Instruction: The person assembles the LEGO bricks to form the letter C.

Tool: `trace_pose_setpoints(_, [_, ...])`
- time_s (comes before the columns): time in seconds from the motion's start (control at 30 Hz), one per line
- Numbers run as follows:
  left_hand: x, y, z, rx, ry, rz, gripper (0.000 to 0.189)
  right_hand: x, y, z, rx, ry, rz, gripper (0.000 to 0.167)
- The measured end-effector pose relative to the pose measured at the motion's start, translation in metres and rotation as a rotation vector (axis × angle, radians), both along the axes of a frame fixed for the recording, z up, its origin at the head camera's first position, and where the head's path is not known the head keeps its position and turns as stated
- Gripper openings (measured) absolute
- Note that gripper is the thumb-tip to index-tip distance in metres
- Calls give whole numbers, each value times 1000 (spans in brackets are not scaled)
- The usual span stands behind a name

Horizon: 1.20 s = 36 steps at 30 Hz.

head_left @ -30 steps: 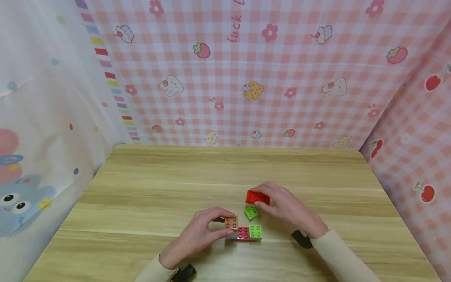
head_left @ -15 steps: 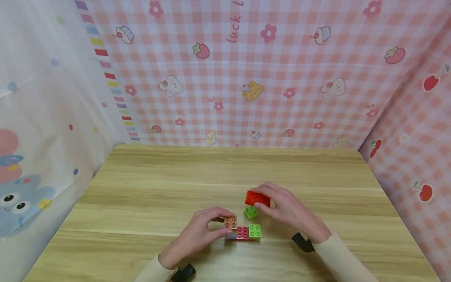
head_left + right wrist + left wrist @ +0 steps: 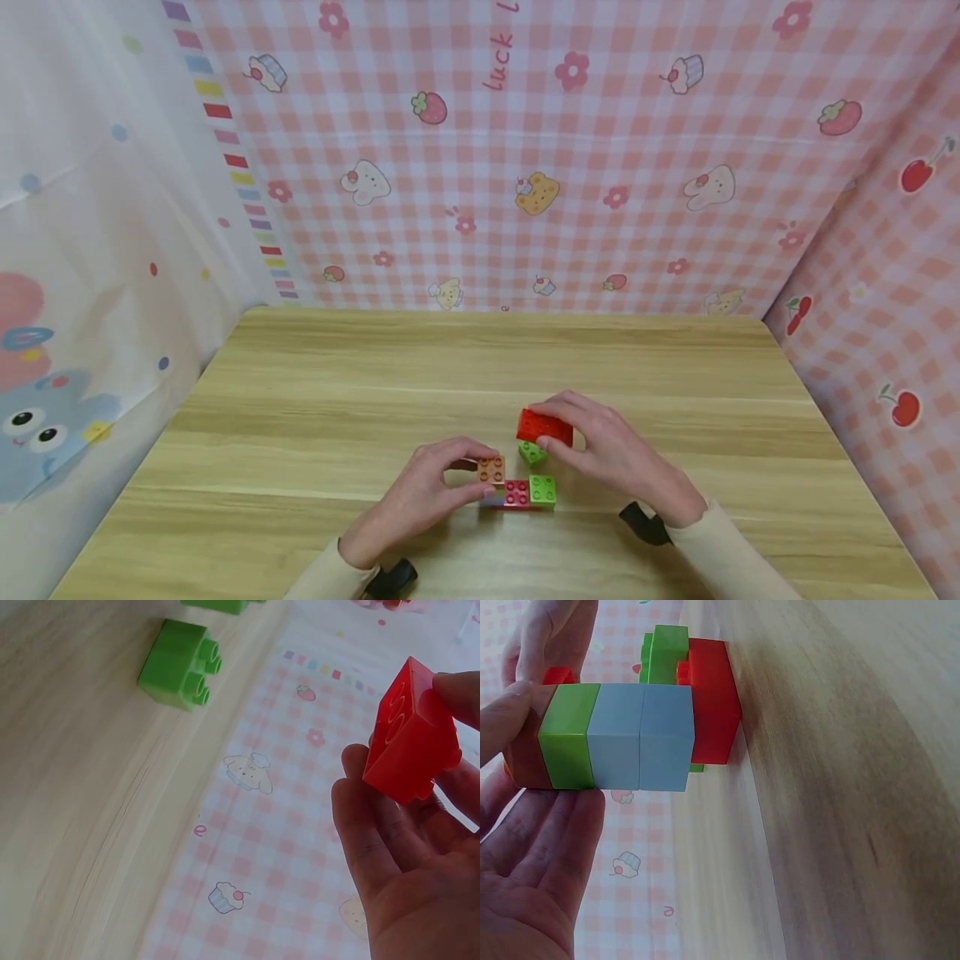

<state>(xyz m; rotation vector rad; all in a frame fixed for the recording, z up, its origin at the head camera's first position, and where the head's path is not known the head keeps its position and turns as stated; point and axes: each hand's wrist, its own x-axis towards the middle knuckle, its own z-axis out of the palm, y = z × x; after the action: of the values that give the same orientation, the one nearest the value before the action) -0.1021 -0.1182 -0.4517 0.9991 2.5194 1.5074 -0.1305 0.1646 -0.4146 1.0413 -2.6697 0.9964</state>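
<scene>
My left hand [image 3: 429,492] pinches the orange-brown brick [image 3: 491,469] at the top of a small tower. Below it, the left wrist view shows a green brick [image 3: 570,736] and two light blue bricks [image 3: 639,736]. The tower stands on one end of a red base brick [image 3: 517,493], whose other end carries a green brick [image 3: 542,489]. Held between thumb and fingers of my right hand [image 3: 611,442] is a red brick [image 3: 416,739], raised off the table and tilted, its hollow underside partly showing. A loose green brick [image 3: 532,452] lies just below it on the table.
The wooden table [image 3: 360,358] runs back to a pink checked cloth [image 3: 480,150] hung behind it. More printed cloth hangs at the left [image 3: 112,250] and right. A black band [image 3: 645,523] sits at my right wrist, another [image 3: 392,578] at my left.
My right hand has shifted slightly left with the red brick, which has tilted further and now covers part of the loose green brick. The left hand has stayed nearly still on the tower.
</scene>
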Motion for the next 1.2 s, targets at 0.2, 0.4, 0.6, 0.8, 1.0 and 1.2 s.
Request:
trace_pose_setpoints(0.2, [0,0,1,20,-53,0,36,4,-3,-1,-35,52,27,36])
trace_pose_setpoints(0.4, [1,0,1,14,-127,22,32,10,-7,-2,-64,72,67,36])
trace_pose_setpoints(0.6, [2,0,2,-3,-169,50,32,16,-12,-5,-93,62,108,35])
trace_pose_setpoints(0.8, [2,0,2,3,-175,49,32,20,-18,-7,-112,57,147,33])
trace_pose_setpoints(1.0, [0,1,3,1,-167,53,32,24,-22,-8,-107,10,169,32])
trace_pose_setpoints(1.2, [-1,2,5,6,-179,54,31,24,-24,-8,-78,2,179,31])
